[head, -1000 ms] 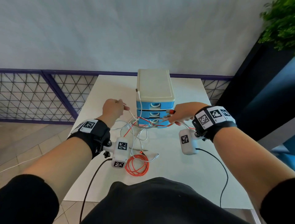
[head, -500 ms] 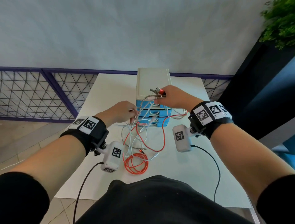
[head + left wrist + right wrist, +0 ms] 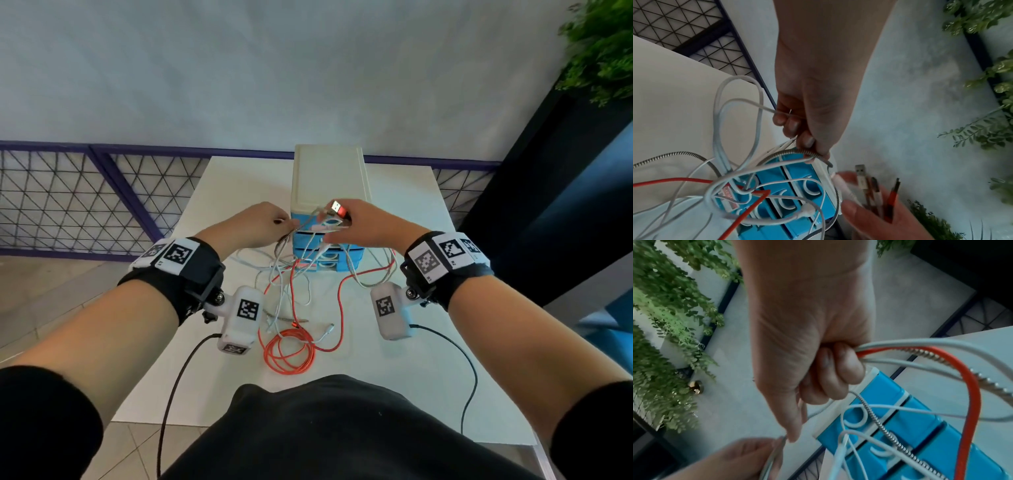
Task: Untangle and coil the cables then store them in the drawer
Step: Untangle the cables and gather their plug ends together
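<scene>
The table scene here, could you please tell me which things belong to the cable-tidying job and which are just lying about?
Part of the job:
- red cable
- white cables
- silver braided cable
- drawer unit, drawers shut
- left hand and right hand, both gripping cables

Just around:
- table
- plant
- mesh railing

Head view looks down from above onto table (image 3: 219, 212); wrist views sit close behind fingers. All share blue drawer unit (image 3: 330, 236)

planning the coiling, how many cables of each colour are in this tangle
red cable: 1
silver braided cable: 1
white cables: at least 2, the tangle hides the exact count
total: at least 4
</scene>
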The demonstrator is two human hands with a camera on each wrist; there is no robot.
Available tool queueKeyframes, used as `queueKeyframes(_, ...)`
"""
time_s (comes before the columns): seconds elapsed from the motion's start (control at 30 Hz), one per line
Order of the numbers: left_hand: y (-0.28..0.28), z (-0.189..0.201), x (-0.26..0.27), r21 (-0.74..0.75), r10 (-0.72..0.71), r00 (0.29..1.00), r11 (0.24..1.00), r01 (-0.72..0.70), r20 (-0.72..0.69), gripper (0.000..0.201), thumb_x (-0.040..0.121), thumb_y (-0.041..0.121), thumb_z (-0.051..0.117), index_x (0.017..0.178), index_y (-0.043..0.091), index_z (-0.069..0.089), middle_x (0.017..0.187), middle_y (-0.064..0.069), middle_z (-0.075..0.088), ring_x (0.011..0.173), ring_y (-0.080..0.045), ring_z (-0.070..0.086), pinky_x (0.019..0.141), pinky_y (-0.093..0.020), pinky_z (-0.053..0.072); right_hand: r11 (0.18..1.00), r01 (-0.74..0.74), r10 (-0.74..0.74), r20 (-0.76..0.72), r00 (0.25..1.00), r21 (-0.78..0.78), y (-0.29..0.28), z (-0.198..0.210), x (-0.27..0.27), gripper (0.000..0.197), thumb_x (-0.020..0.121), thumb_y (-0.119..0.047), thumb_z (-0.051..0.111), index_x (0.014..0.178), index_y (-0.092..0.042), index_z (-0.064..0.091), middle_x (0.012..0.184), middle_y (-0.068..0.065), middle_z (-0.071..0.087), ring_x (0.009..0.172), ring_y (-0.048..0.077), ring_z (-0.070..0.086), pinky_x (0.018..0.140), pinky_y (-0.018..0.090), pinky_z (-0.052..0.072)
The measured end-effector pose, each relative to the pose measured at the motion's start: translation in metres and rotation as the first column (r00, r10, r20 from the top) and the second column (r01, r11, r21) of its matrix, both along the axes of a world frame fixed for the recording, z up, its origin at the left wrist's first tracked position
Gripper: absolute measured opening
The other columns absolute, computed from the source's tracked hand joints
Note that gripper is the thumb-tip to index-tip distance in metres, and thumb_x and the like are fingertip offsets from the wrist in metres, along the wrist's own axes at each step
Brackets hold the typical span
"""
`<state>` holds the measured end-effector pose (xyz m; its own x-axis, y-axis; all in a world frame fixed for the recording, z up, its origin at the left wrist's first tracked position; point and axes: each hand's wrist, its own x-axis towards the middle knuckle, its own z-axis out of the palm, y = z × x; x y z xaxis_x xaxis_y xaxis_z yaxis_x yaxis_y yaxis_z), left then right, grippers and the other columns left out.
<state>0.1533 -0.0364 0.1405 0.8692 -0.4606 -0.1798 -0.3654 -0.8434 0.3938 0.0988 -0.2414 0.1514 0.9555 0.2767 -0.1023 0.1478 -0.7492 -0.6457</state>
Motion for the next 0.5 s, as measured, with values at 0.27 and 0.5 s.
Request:
queueKeyframes(0.27,-0.009,0.005,-0.002,-0.308,0.137,0.987,0.939,-0.155,-0.08,0.046,0.099,0.033,0.04,0.08,-0.004,0.06,0.062,-0.006,0.056,0.053,-0.022,0.048,0.053,-0.028,0.039,0.95,0.054,-0.081,-0.076,0.994,-0.307,0.032,-0.036,0.001,0.071,0.067,-0.077,0.062,0.074,-0.007,0.056,0.069,0.004,0.053,0.064,0.017,0.052,0.054,0.027,0.036)
queueKeyframes(0.5,-0.013,0.001,-0.006,-0.577,0.123,0.931,0.755,-0.313,-0.344,0.038,0.1,0.028,0.042,0.075,0.004,0.059,0.047,0.001,0.052,0.052,-0.019,0.054,0.06,-0.031,0.054,0.938,0.128,-0.161,-0.081,0.984,-0.322,0.045,-0.051,-0.002,0.065,0.069,-0.076,0.061,0.07,-0.012,0.053,0.063,0.0,0.05,0.06,0.016,0.051,0.053,0.028,0.036)
